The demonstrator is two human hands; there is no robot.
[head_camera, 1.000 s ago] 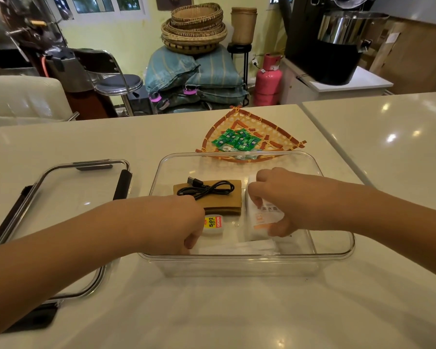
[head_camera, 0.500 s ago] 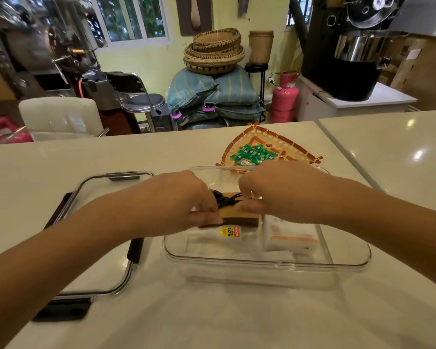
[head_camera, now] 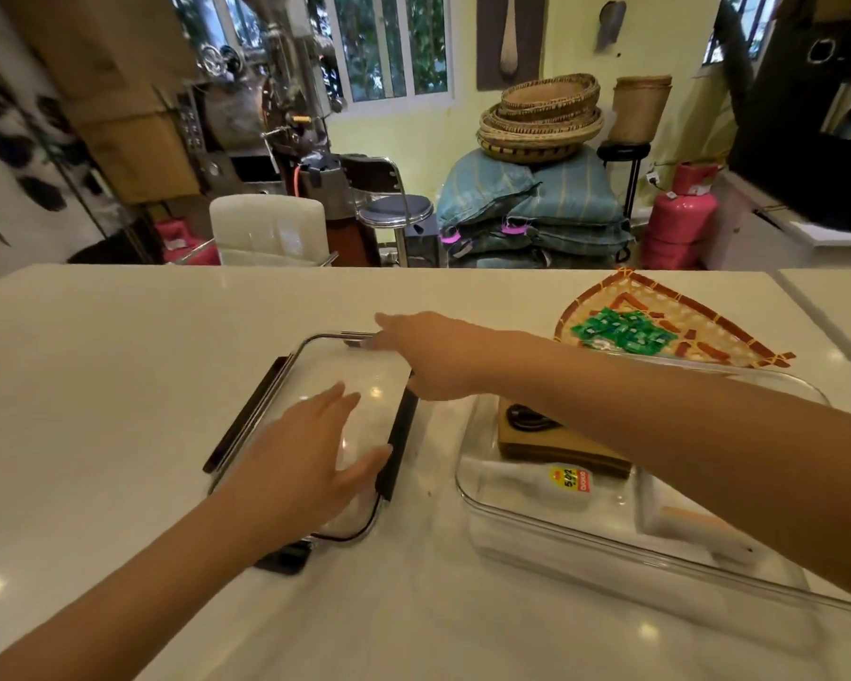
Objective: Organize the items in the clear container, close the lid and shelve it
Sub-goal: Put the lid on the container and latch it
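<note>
Both hands reach for the lid (head_camera: 315, 385) lying left of the container (head_camera: 610, 543), left hand (head_camera: 305, 464) fingers spread flat, right hand (head_camera: 428, 356) fingers extended at its far edge; lift it level by both ends.

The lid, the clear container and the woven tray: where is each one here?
lid (head_camera: 325, 376), head view, on its clear panel.
clear container (head_camera: 610, 543), head view, on its near rim.
woven tray (head_camera: 738, 336), head view, on its right edge.

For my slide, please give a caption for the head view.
Both hands reach for the lid beside the open clear container.
</note>
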